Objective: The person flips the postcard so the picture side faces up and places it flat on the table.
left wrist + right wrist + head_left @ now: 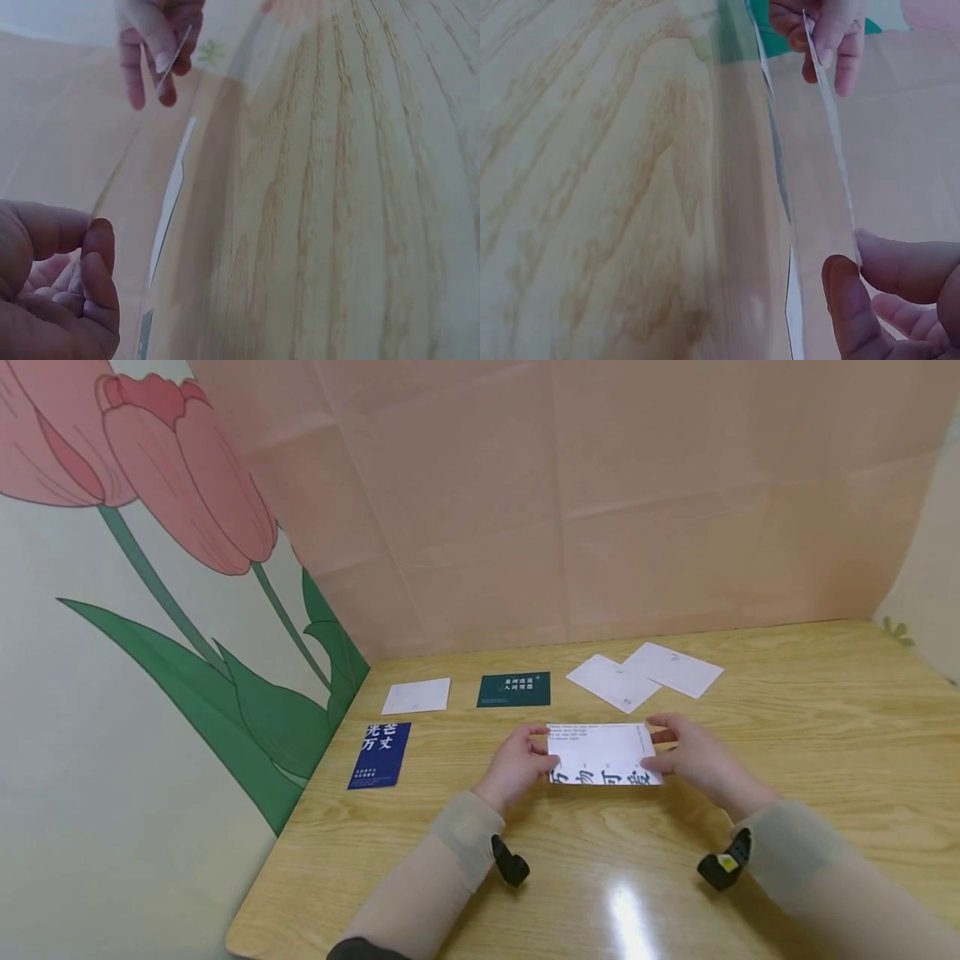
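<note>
White card with dark lettering (600, 750) in air above wooden table (840, 735), between your two hands. Your left hand (517, 767) pinches its left edge, thumb against fingers; your right hand (697, 762) pinches right edge likewise. Beyond, lying on table: two overlapping white cards (678, 670), green card (513, 697), single white card (416, 696). Blue card (380, 760) lies to your left.

held card (602, 750) above table (832, 735), before overlapping card pair (648, 670); three single cards (417, 697) on table to left
</note>
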Action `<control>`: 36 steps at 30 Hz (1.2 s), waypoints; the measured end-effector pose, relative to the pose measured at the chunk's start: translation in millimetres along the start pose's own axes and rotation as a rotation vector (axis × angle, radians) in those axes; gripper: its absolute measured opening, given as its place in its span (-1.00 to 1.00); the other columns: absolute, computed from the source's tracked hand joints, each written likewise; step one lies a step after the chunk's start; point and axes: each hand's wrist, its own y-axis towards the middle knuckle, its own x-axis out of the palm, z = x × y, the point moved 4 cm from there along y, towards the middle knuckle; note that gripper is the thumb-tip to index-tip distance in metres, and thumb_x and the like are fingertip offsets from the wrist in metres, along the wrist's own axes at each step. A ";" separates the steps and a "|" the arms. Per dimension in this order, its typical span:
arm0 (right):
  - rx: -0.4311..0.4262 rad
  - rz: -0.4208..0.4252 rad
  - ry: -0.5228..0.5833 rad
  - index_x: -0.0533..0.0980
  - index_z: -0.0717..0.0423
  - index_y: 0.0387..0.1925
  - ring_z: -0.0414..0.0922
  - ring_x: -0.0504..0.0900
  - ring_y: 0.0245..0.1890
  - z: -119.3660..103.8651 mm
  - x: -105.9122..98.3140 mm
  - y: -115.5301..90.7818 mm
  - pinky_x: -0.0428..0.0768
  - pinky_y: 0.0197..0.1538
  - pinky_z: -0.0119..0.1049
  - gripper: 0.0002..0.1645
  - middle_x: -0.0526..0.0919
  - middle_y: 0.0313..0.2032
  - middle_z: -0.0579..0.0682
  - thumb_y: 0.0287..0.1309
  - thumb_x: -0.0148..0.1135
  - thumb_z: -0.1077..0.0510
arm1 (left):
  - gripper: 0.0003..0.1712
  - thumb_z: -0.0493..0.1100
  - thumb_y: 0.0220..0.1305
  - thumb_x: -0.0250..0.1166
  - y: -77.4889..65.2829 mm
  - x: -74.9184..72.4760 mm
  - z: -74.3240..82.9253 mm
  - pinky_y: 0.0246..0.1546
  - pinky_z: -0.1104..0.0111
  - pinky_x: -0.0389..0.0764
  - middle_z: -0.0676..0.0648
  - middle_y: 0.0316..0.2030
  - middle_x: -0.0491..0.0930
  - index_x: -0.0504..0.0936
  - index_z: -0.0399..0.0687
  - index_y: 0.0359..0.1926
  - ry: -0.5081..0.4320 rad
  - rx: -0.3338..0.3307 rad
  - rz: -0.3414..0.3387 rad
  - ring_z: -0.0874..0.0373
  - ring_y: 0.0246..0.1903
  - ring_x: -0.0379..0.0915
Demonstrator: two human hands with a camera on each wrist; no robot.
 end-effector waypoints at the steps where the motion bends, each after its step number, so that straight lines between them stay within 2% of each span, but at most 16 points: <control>1: 0.004 -0.011 -0.015 0.06 0.33 0.40 0.19 0.44 0.02 0.4 0.6 0.2 0.53 -0.08 -0.14 -0.02 0.33 0.16 0.40 0.10 0.39 0.13 | -0.39 -0.18 0.15 0.41 0.0 -0.2 -0.1 -0.22 0.29 0.54 -0.01 -0.29 0.54 0.43 0.11 0.23 0.035 0.002 0.003 0.09 -0.31 0.49; 4: 0.006 -0.045 -0.045 0.07 0.34 0.40 0.14 0.42 -0.05 0.9 2.6 0.5 0.51 -0.13 -0.18 -0.01 0.38 0.06 0.36 0.07 0.40 0.17 | -0.20 -0.15 0.14 0.42 0.2 -0.2 -1.0 -0.28 0.31 0.49 -0.01 -0.32 0.52 0.28 0.20 0.38 0.144 0.008 -0.001 0.08 -0.35 0.46; 8: 0.010 -0.082 -0.056 0.08 0.38 0.39 0.08 0.43 -0.18 2.3 6.1 1.3 0.51 -0.22 -0.20 -0.02 0.41 -0.08 0.32 0.03 0.41 0.25 | -0.18 -0.12 0.14 0.43 0.1 0.7 -3.5 -0.31 0.31 0.45 -0.02 -0.34 0.50 0.28 0.25 0.39 0.235 -0.001 -0.038 0.09 -0.36 0.43; 11: 0.025 -0.098 -0.077 0.11 0.37 0.37 0.05 0.44 -0.24 5.3 8.1 3.3 0.52 -0.25 -0.19 -0.02 0.42 -0.12 0.30 0.00 0.43 0.27 | -0.22 -0.12 0.13 0.44 0.7 1.6 -5.4 -0.32 0.31 0.43 -0.02 -0.34 0.49 0.34 0.24 0.36 0.267 -0.011 -0.054 0.09 -0.37 0.42; 16: 0.062 -0.095 -0.184 0.18 0.24 0.35 0.05 0.46 -0.22 12.0 9.8 8.1 0.45 -0.18 -0.15 -0.08 0.47 -0.12 0.23 0.01 0.44 0.18 | -0.27 -0.14 0.11 0.45 2.8 4.7 -9.6 -0.29 0.31 0.44 0.01 -0.34 0.51 0.37 0.29 0.29 0.289 -0.039 -0.050 0.11 -0.37 0.43; 22: 0.053 -0.073 -0.269 0.23 0.21 0.29 0.06 0.47 -0.21 15.9 13.1 14.0 0.47 -0.14 -0.10 -0.13 0.51 -0.13 0.20 -0.01 0.47 0.16 | -0.30 -0.17 0.11 0.45 7.7 8.8 -13.6 -0.23 0.31 0.47 0.02 -0.35 0.51 0.38 0.31 0.25 0.324 -0.059 -0.030 0.11 -0.36 0.45; 28: 0.033 -0.059 -0.327 0.29 0.23 0.24 0.06 0.48 -0.19 18.5 14.5 18.5 0.48 -0.09 -0.02 -0.16 0.51 -0.09 0.21 -0.05 0.50 0.17 | -0.36 -0.15 0.09 0.47 15.5 10.9 -17.4 -0.08 0.27 0.46 0.11 -0.22 0.46 0.43 0.28 0.18 0.400 -0.038 -0.023 0.15 -0.23 0.40; 34: 0.022 -0.047 -0.390 0.34 0.23 0.27 0.19 0.39 -0.08 20.1 13.7 17.4 0.41 0.00 0.19 -0.14 0.36 0.03 0.35 -0.05 0.50 0.08 | -0.37 -0.11 0.10 0.46 17.4 11.5 -18.1 0.10 0.23 0.41 0.07 0.02 0.41 0.49 0.24 0.21 0.474 0.000 -0.020 0.16 -0.06 0.35; 36: 0.009 -0.050 -0.405 0.34 0.24 0.28 0.20 0.37 -0.07 20.3 13.0 16.6 0.40 0.00 0.20 -0.13 0.33 0.04 0.38 -0.04 0.49 0.07 | -0.37 -0.10 0.12 0.44 16.6 11.8 -17.7 0.17 0.22 0.36 0.06 0.10 0.38 0.49 0.22 0.24 0.499 0.011 -0.029 0.17 0.01 0.32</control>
